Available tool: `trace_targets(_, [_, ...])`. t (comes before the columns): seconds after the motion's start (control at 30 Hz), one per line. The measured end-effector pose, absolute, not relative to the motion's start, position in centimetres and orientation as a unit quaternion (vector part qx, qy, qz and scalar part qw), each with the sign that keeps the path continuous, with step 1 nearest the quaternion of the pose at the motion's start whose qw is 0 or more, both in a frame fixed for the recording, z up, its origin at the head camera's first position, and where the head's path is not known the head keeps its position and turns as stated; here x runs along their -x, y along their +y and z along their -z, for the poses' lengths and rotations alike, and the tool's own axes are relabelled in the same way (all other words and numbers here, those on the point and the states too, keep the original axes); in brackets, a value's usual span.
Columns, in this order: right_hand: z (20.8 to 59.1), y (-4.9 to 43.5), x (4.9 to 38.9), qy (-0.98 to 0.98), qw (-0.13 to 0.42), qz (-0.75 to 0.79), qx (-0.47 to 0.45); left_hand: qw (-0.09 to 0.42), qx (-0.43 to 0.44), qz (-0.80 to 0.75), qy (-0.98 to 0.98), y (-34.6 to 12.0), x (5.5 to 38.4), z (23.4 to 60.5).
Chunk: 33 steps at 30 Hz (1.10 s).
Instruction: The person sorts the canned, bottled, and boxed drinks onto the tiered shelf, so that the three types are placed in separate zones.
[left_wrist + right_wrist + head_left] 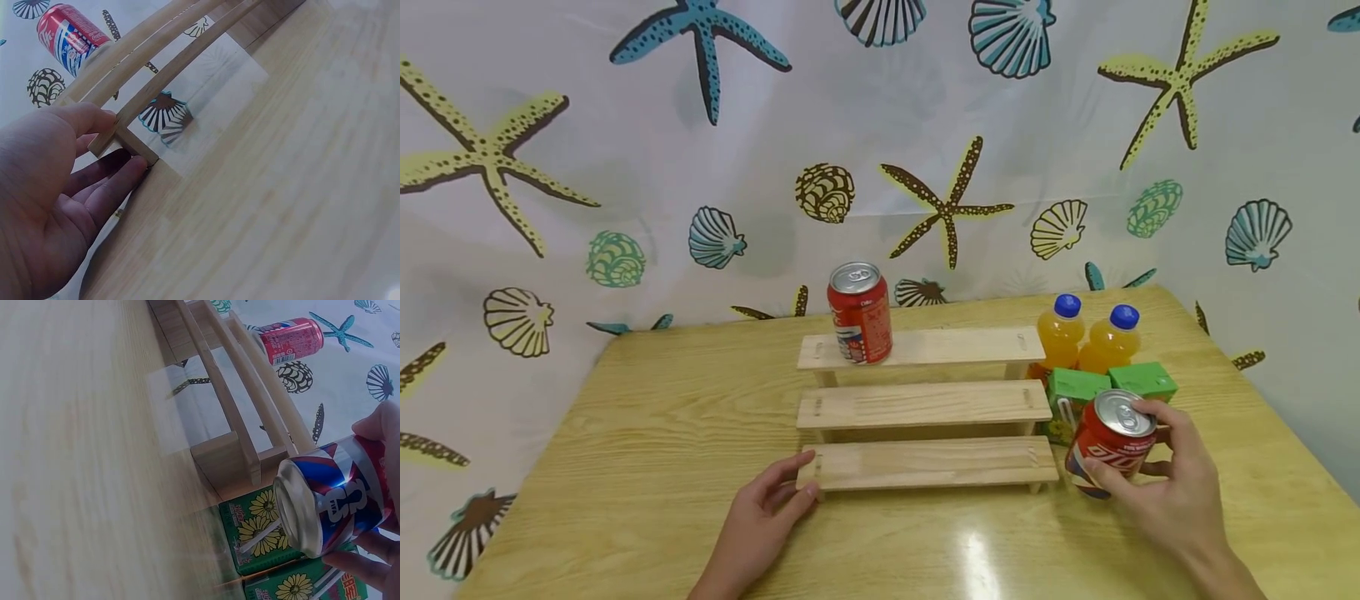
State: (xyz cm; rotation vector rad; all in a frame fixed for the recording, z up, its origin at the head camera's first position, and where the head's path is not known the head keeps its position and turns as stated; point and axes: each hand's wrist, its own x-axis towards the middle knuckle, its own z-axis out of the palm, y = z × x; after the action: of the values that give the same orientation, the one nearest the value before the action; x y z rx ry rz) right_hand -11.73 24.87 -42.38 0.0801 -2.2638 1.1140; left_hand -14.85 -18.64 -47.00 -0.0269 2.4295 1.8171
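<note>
A three-step wooden rack [925,404] stands on the table, a red soda can [861,321] upright at the left of its top step. My left hand [767,508] pinches the left end of the lowest step, fingertips also at the leg [140,147] below it. My right hand [1180,492] grips a second red can [1112,446] from the right, just beyond the rack's right end. In the right wrist view this held can [337,497] shows its silver bottom and overlaps the green juice boxes [259,531].
Two orange drink bottles [1060,333] with blue caps stand behind the green drink cartons [1142,381], right of the rack. A white curtain [760,142] printed with starfish and shells hangs behind the wooden table [662,433].
</note>
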Motion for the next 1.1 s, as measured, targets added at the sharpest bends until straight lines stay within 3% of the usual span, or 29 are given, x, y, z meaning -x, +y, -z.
trace_targets(0.47, [41.7,24.7,11.7,-0.862,0.298,-0.408,-0.036,0.051,0.020,-0.600,0.798,-18.5,14.6,47.2])
trace_targets(0.73, [40.9,24.4,12.5,-0.852,0.324,-0.398,-0.100,0.044,0.017,-0.594,0.803,-18.7,14.6,47.2])
trace_targets(1.1, [40.0,23.5,13.3,-0.843,0.329,-0.409,-0.119,0.040,0.006,-0.594,0.803,-18.9,14.8,47.1])
